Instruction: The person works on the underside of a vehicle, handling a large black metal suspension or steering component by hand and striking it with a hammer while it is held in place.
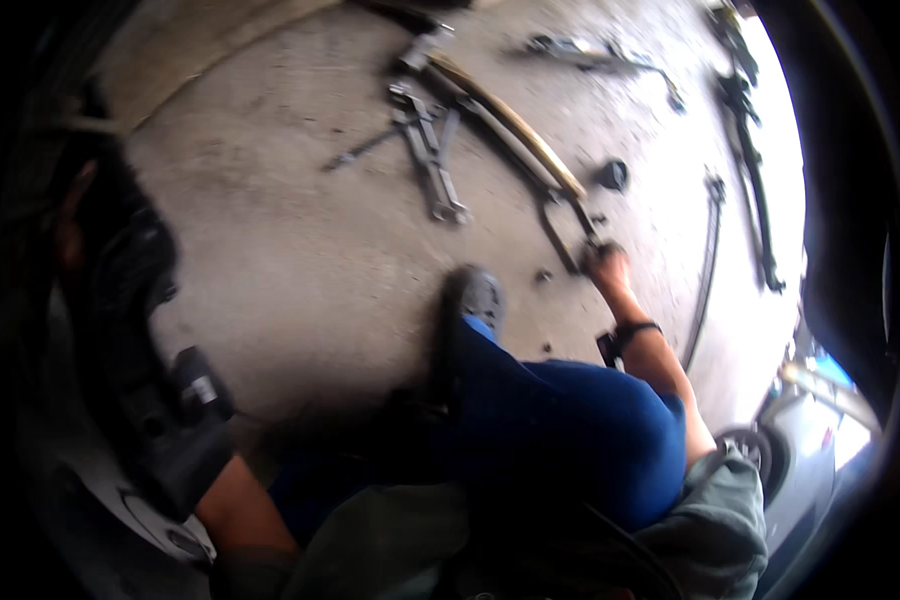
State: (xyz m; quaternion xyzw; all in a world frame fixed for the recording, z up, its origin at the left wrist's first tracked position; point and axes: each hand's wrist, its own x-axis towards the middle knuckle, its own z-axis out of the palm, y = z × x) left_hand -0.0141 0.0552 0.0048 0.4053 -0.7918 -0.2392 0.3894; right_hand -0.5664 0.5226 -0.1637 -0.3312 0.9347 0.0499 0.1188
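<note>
In the head view, the bare right hand point(606, 262) met the slender grey metal tool point(586, 220) at two o'clock, seemingly not yet lifted off the pale concrete floor point(300, 270), its grip too blurred to tell, like the left hand's, lost in darkness around eight o'clock.

Support: stained grey floor point(270, 220). Far centre, a wooden-handled hammer point(515, 122) is laid slantwise; wrenches point(427, 150) are heaped just left of it. A dark round piece point(613, 176) is seen right of the handle, a blurred metal piece point(588, 222) at its near end. Farther right, a metal tool point(595, 55), dark bar point(753, 185) and thin rod point(710, 260) are spread out.
</note>
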